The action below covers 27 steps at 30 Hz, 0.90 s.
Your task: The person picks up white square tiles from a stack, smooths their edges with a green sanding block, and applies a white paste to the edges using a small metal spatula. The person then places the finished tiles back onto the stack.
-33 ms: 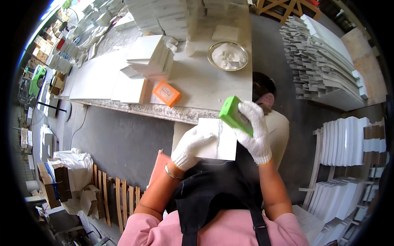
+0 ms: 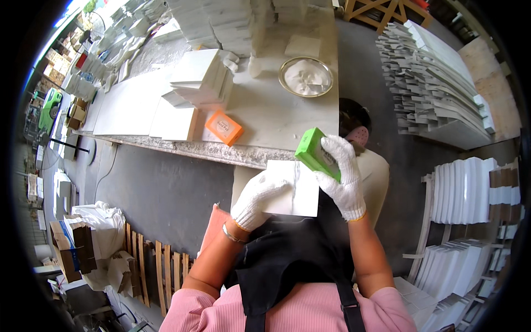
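The left hand (image 2: 256,199), gloved in white, is clamped on the left side of a grey-veined white tile (image 2: 305,196), its thumb laid across the upper face. The right hand (image 2: 345,180), gloved alike, is clamped on a green block (image 2: 312,150), which tilts beside the tile's upper right corner; whether block and tile touch, I cannot tell. The two hands are apart from each other. The tile is off the tabletop (image 2: 260,119), just outside its near edge toward the near right corner and above a black apron (image 2: 287,246). A bangle (image 2: 232,234) circles the left wrist. On the tabletop, an orange block (image 2: 224,128) lies by the near edge, with a flat white slab (image 2: 180,124) just to its left. Behind these stands a stack (image 2: 193,83) of white pieces. A round metal bowl (image 2: 281,84) of white powder (image 2: 303,76) rests near the right edge, and taller stacks (image 2: 213,22) rise toward the far edge. Beyond the right edge, more white slabs (image 2: 462,191) stand in rows.
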Available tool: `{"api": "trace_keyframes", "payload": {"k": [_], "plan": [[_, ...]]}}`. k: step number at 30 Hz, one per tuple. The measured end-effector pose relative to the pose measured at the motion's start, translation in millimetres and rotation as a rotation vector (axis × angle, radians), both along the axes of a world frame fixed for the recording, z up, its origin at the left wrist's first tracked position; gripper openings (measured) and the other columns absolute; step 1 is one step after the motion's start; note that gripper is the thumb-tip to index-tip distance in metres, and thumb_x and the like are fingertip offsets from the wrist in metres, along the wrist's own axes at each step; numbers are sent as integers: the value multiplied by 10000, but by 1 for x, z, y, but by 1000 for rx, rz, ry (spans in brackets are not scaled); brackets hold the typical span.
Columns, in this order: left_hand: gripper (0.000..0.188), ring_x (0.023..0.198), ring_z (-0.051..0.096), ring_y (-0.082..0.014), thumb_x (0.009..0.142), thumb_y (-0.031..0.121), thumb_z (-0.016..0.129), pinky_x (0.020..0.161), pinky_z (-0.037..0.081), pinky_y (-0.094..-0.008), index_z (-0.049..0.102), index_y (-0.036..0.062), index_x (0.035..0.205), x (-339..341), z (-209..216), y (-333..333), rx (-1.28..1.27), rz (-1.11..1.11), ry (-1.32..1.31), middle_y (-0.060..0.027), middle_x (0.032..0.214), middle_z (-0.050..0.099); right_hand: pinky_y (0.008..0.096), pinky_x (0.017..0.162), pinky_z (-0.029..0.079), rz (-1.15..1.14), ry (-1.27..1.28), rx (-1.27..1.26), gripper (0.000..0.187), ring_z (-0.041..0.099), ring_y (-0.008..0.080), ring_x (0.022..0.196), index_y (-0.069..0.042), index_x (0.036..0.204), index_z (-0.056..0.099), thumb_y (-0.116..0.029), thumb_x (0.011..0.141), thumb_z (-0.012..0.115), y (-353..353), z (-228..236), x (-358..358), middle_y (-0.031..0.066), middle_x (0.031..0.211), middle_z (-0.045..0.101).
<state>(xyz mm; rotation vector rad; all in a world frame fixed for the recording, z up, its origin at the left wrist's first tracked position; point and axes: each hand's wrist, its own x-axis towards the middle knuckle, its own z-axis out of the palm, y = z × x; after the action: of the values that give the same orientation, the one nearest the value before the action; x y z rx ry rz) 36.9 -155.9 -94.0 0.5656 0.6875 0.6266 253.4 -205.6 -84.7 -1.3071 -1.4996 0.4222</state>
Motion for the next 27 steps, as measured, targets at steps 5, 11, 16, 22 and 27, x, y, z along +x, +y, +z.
{"api": "trace_keyframes", "payload": {"k": [5, 11, 16, 22, 27], "plan": [[295, 923, 656, -138, 941, 137, 640, 774, 542, -272, 605, 18, 1209, -16, -22, 11, 23, 122, -36, -57, 1072, 661, 437, 1019, 457, 221, -93, 78, 607, 579, 346, 1168, -63, 1263, 631, -88, 681, 801, -37, 10, -31, 175, 1280, 595], [347, 927, 651, -125, 937, 144, 648, 786, 539, -267, 594, -2, 1247, -3, -7, 3, -8, -7, -10, -43, 1087, 665, 422, 1022, 460, -11, -77, 14, 602, 549, 356, 1198, -43, 1291, 597, -87, 725, 794, 5, -11, 4, 170, 1326, 556], [326, 921, 661, -157, 937, 141, 633, 786, 552, -290, 594, -18, 1220, -13, -20, 11, 12, 110, -15, -77, 1079, 660, 440, 1024, 459, 227, -115, 29, 631, 583, 353, 1170, -82, 1257, 636, -102, 658, 832, -35, 12, -24, 147, 1292, 581], [335, 952, 641, -119, 949, 153, 620, 818, 535, -272, 592, -5, 1244, -9, -23, 6, 427, -83, 234, -55, 1105, 657, 421, 1013, 461, 5, -95, 50, 580, 564, 359, 1167, -45, 1256, 624, -80, 701, 788, 2, -18, 1, 165, 1309, 571], [317, 928, 643, -126, 943, 138, 629, 783, 535, -270, 598, 8, 1230, -15, -22, 11, 10, 116, 4, -49, 1086, 656, 430, 1017, 461, 208, -106, 40, 603, 574, 344, 1180, -71, 1248, 640, -99, 671, 813, -30, 7, -18, 166, 1293, 588]]}}
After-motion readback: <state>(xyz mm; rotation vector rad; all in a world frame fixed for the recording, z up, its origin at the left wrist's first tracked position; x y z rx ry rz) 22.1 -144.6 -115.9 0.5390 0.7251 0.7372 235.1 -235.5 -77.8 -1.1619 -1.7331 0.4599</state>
